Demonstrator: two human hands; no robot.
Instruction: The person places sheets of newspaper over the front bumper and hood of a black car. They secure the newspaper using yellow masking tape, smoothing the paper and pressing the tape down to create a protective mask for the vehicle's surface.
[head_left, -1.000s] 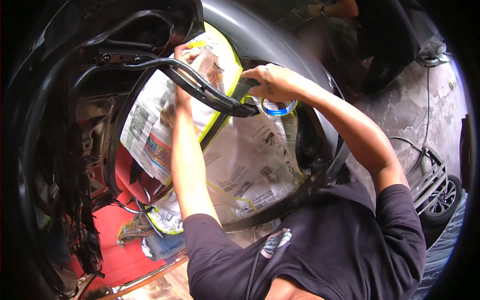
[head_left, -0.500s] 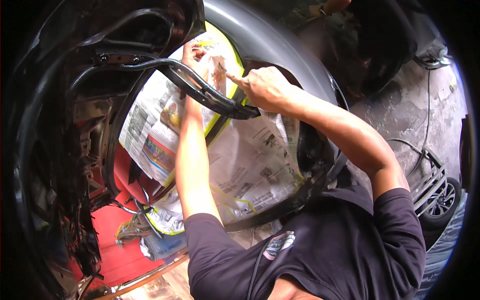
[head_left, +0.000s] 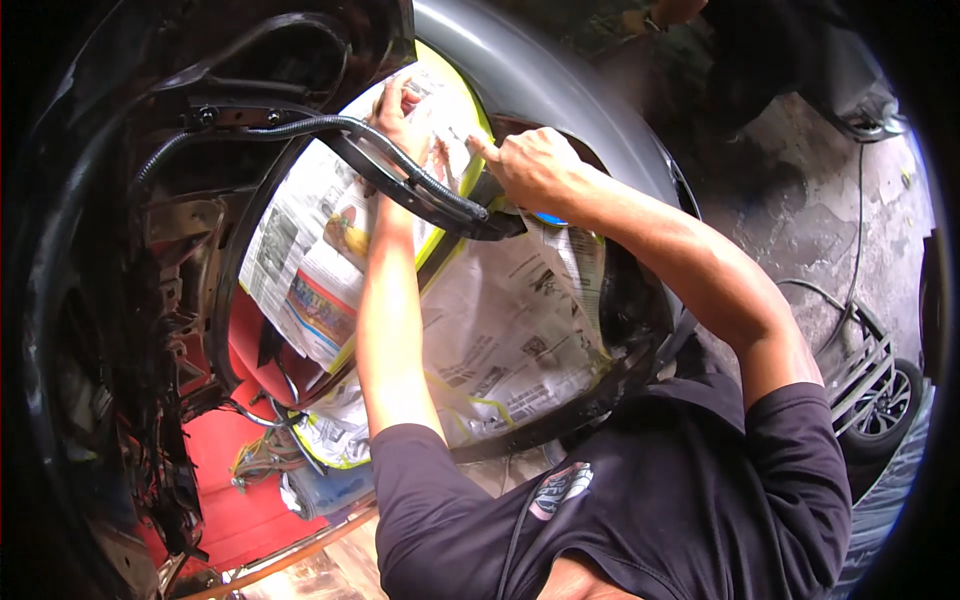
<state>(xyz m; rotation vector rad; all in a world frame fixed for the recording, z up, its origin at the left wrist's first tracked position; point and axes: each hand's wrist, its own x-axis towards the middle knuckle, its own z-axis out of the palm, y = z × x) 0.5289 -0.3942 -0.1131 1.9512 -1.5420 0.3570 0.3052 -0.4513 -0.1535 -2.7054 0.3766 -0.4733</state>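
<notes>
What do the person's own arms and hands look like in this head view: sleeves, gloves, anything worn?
Both hands are bare, with no gloves: the left hand and the right hand. No watch or rings can be seen. Both forearms are uncovered up to short dark sleeves. These belong to a dark T-shirt with a small round printed emblem near the chest.

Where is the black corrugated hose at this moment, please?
In the head view, the black corrugated hose curves across the upper middle, passing over the newspaper, between the left hand and the right hand.

Dark short-sleeved T-shirt with a small pale chest print, bare forearms.
</notes>
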